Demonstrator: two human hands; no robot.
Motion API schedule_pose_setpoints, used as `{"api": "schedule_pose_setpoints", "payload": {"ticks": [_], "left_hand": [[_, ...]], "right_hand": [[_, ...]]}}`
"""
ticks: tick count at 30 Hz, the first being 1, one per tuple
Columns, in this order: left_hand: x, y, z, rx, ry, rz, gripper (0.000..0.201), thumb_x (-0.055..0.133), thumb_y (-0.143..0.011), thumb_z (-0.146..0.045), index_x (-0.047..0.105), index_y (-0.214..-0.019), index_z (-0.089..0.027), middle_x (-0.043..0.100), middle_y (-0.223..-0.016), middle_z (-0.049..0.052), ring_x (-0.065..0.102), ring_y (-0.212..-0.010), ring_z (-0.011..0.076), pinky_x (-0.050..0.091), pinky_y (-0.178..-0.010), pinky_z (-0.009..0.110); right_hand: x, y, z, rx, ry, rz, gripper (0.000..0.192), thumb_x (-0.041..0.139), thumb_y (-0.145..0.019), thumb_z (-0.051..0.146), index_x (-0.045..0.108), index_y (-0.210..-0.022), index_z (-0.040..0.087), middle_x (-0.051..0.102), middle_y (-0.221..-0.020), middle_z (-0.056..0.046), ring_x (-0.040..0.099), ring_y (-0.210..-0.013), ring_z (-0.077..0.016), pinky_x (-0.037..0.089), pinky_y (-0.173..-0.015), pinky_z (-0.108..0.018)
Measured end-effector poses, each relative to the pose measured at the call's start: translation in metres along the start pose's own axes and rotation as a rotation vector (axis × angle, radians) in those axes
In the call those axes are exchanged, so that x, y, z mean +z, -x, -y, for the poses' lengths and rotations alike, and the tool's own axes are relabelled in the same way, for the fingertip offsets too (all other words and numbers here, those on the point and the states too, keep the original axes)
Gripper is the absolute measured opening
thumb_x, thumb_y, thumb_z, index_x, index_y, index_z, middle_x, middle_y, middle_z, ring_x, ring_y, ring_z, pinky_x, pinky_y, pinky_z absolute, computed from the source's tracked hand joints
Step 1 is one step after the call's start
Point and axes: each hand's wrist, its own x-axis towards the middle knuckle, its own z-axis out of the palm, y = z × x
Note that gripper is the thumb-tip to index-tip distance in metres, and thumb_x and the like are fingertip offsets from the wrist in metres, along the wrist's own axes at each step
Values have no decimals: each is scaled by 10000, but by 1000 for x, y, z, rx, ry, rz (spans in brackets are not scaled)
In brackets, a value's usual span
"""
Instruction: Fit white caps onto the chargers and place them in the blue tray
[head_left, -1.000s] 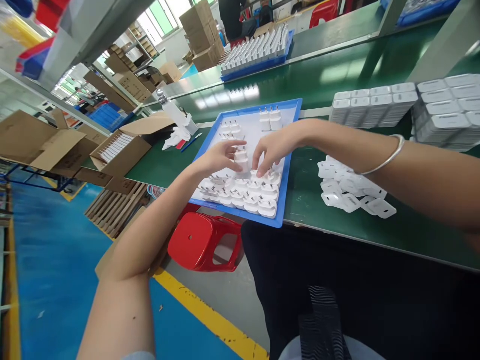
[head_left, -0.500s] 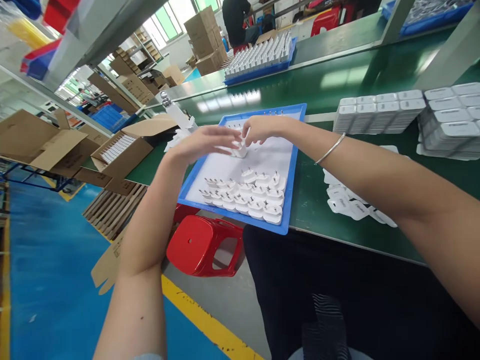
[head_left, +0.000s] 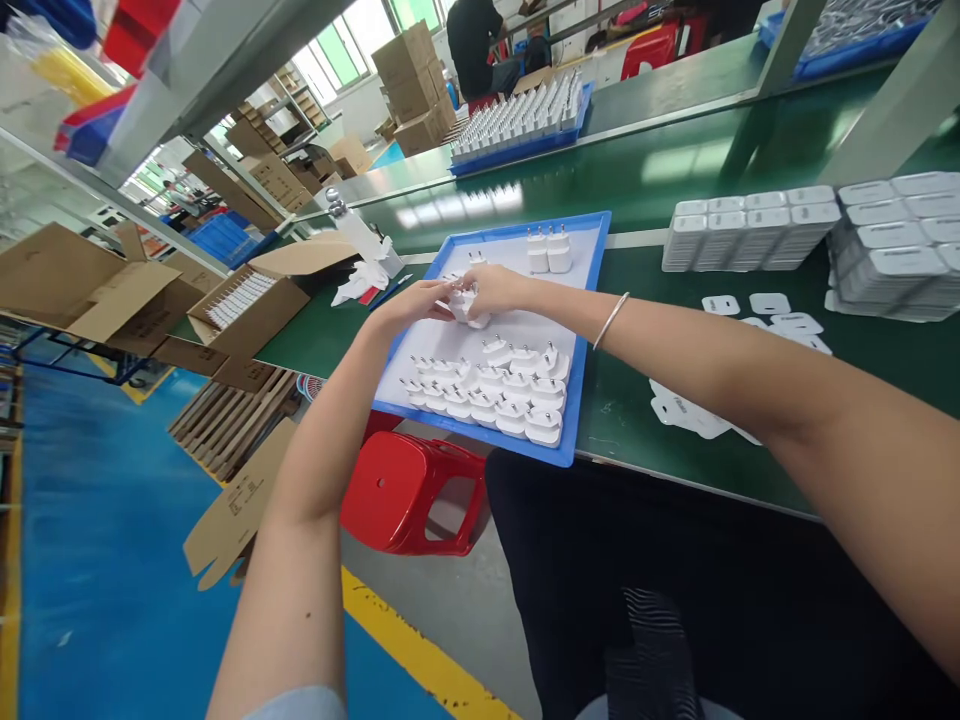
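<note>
Green table [head_left: 660, 170] runs across in front of me, carrying the blue tray [head_left: 585, 330] at its near edge. White boxes [head_left: 750, 228] sit stacked to the right of the tray, with flat white sleeves [head_left: 690, 412] loose on the table nearer to me. Rows of white chargers [head_left: 495, 390] fill the tray's near part, most lying on their sides with prongs aimed up and away from me; two more stand at the far edge. My left hand [head_left: 420, 300] and my right hand [head_left: 496, 288] meet over the tray's middle, both pinching one charger [head_left: 465, 305] between the fingertips. Its prongs are hidden by my fingers, so I cannot tell how its long axis runs.
</note>
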Motion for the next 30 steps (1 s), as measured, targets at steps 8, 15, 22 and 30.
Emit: {"api": "schedule_pose_setpoints", "payload": {"ticks": [8,15,22,30], "left_hand": [[-6,69,4,-144,-135,215,534,664,-823,-682,782,-1049,-213,776,-1122,97,714,-1080,263,518,-1043,375],[-7,70,2,-155,-196,251,729,396,-923,-774,711,-1297,-233,747,-1256,116,681,-1176,273,480,-1061,345],[-2,52,-7,-159,-284,123,781,331,-922,-776,777,-1142,-174,761,-1171,146,720,-1039,265,521,-1014,368],[21,-19,-17,-142,-576,-286,740,744,-769,-502,552,-1375,-122,649,-1306,195,645,-1189,348,525,-957,385]], "right_hand": [[-11,45,19,-66,-119,349,429,813,-825,429,754,-1205,239,752,-1194,-86,730,-1055,-260,619,-745,-304],[-29,61,9,97,-179,482,520,595,-954,620,710,-1220,188,717,-1253,-132,739,-1064,-266,627,-809,-328],[-36,73,-1,110,-165,450,538,603,-923,673,738,-1089,179,777,-1047,-110,746,-1044,-306,584,-963,-417],[-41,8,-20,132,-70,-160,394,681,-936,244,658,-1285,63,692,-1280,-227,663,-1197,-382,541,-1029,-506]]}}
